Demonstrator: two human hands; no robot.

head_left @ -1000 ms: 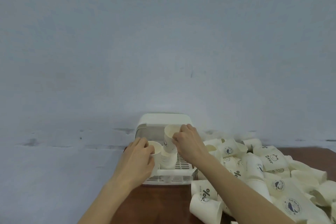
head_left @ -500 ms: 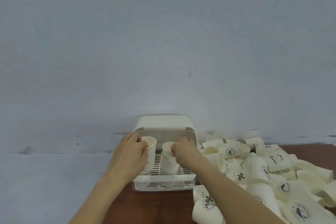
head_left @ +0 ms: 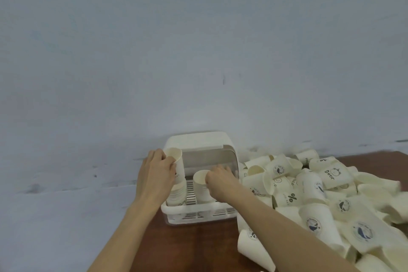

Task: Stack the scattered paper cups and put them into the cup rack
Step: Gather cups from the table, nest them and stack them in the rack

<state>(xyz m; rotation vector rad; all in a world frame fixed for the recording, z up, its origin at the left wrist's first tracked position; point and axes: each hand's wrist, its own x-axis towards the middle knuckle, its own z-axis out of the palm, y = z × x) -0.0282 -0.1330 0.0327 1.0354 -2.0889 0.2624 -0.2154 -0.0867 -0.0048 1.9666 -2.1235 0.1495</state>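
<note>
A white plastic cup rack [head_left: 199, 216] with a slatted floor and a raised lid sits on a brown desk [head_left: 198, 247] against a pale blue-grey wall [head_left: 198, 51]. Two bare forearms reach in from below. The left hand [head_left: 154, 178] is wrapped around a tall stack [head_left: 177, 180] of paper cups standing upright in the rack's left side, thumb near the top rim. The right hand [head_left: 220, 181] grips the rim of a shorter stack [head_left: 202, 186] standing upright in the middle of the rack, just beside the tall one. To the right of the rack, a large heap [head_left: 320, 194] of loose cream cups, many printed with small logos, lies tumbled across the desk, some on their sides, reaching the frame's right edge.
</note>
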